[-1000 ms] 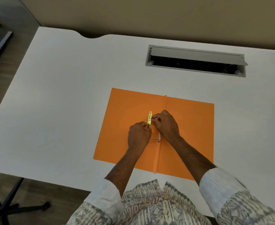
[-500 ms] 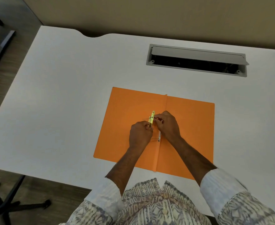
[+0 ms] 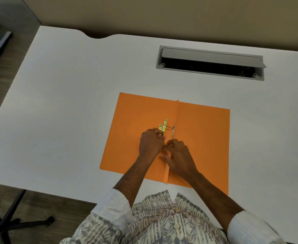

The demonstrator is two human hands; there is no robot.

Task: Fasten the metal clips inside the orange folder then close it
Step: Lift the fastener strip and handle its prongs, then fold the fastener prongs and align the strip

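Note:
The orange folder (image 3: 202, 138) lies open and flat on the white desk, its spine fold running toward me. A gold metal clip bar (image 3: 164, 127) stands just left of the fold, and my left hand (image 3: 151, 143) grips its lower end. A thin silver prong (image 3: 173, 132) lies along the fold to the right of the bar. My right hand (image 3: 179, 158) rests over the fold lower down, fingertips pinched at the prong's near end. The lower part of the fastener is hidden under both hands.
The white desk (image 3: 70, 106) has an open grey cable tray (image 3: 210, 63) set into it behind the folder. A notch cuts the far edge at the left. Chair bases stand on the floor at the left.
My right hand has moved down the fold toward me, away from the top of the gold bar, uncovering the silver prong. My left hand keeps its hold on the gold bar.

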